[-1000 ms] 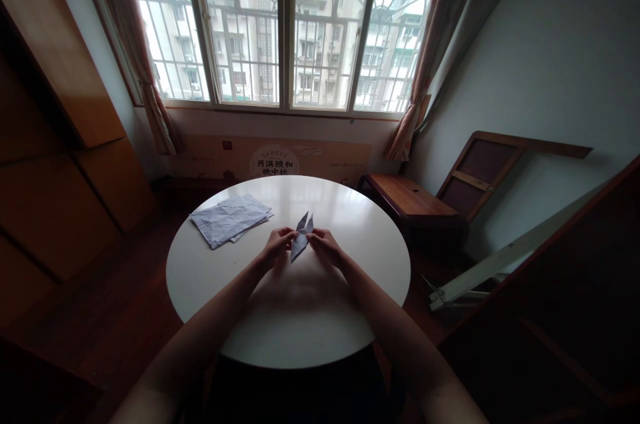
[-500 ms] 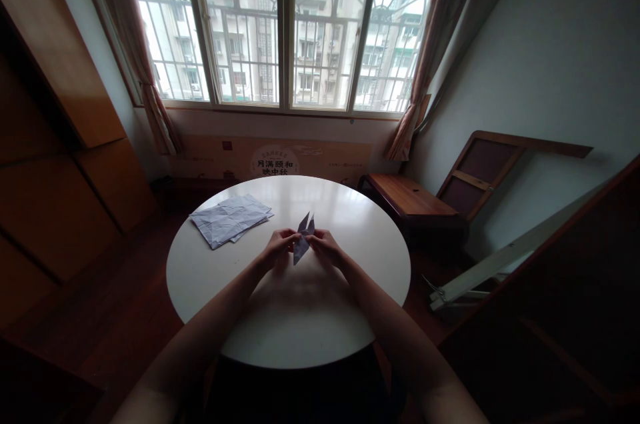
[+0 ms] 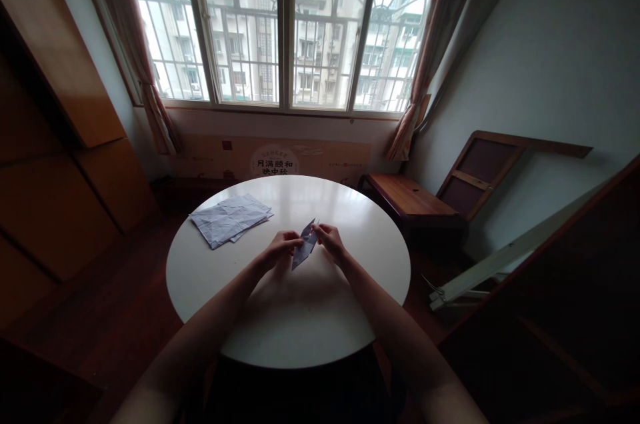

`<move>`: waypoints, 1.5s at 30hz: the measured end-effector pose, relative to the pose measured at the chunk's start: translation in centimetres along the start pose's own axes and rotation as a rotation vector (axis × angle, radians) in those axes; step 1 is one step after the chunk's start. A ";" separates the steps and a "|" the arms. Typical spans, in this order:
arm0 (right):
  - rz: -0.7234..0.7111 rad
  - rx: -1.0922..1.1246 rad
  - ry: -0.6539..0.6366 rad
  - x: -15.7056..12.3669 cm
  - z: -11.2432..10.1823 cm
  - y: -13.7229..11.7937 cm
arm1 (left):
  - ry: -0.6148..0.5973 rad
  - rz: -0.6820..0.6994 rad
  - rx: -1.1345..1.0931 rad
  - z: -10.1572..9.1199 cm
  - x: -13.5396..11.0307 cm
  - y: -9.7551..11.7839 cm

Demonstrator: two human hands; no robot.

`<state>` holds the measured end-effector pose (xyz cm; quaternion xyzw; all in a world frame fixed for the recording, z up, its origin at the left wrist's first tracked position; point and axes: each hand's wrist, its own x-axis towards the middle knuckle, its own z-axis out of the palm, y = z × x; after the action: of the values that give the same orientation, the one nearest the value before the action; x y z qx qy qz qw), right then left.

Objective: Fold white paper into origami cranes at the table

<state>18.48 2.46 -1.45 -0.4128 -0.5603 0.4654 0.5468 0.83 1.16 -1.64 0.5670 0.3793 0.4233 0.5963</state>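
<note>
A small folded piece of grey-purple paper [image 3: 304, 248], pointed at its ends, is held over the middle of the round white table. My left hand [image 3: 283, 245] is closed on its left side, thumb on top. At the upper right, my right hand [image 3: 329, 239] pinches a tip of the same paper between thumb and fingers. The fingertips hide part of the folds. To the left lie creased sheets of paper [image 3: 227, 221] in a loose stack on the table.
The white table [image 3: 300, 337] has a rounded edge on all sides. Beyond it on the right stands a low wooden bench [image 3: 410, 194]. Wooden cabinets [image 3: 95, 191] line the left, and barred windows [image 3: 245, 31] with curtains are ahead.
My right hand has shifted up from the paper's side to its upper tip. The paper has tilted to the right, and its two upper points now sit closer together. My left hand stays nearly still.
</note>
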 end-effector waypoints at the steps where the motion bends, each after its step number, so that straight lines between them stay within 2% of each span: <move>1: -0.006 0.002 0.011 0.0 0.0 0.0 | -0.005 -0.001 0.000 0.0 0.0 0.0; 13: -0.021 0.029 0.061 0.5 -0.2 0.9 | -0.042 -0.012 -0.005 0.0 -0.1 0.2; 22: -0.001 0.003 0.157 0.6 -0.6 1.1 | -0.109 -0.018 0.047 0.0 -0.2 0.2; 27: -0.002 -0.007 0.165 0.7 -0.6 1.2 | -0.095 -0.012 0.053 0.0 -0.1 0.0; 31: 0.052 0.065 0.079 0.6 -0.5 0.9 | 0.013 0.031 0.005 0.1 0.1 -0.2; 34: 0.106 0.028 -0.076 0.3 -0.4 0.8 | 0.140 0.034 -0.025 -0.1 0.4 -0.3; 37: 0.094 -0.052 -0.206 0.1 -0.4 0.9 | 0.225 0.030 -0.008 -0.5 0.6 -0.4; 40: 0.076 -0.085 -0.242 0.0 -0.5 1.0 | 0.225 0.031 0.003 -0.6 0.6 -0.4; 45: 0.089 -0.073 -0.229 0.2 -0.4 1.2 | 0.199 0.030 0.019 -0.4 0.5 -0.3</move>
<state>18.86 2.90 -2.55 -0.4013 -0.6167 0.5126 0.4426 0.69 1.79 -1.97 0.5333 0.4320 0.4830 0.5438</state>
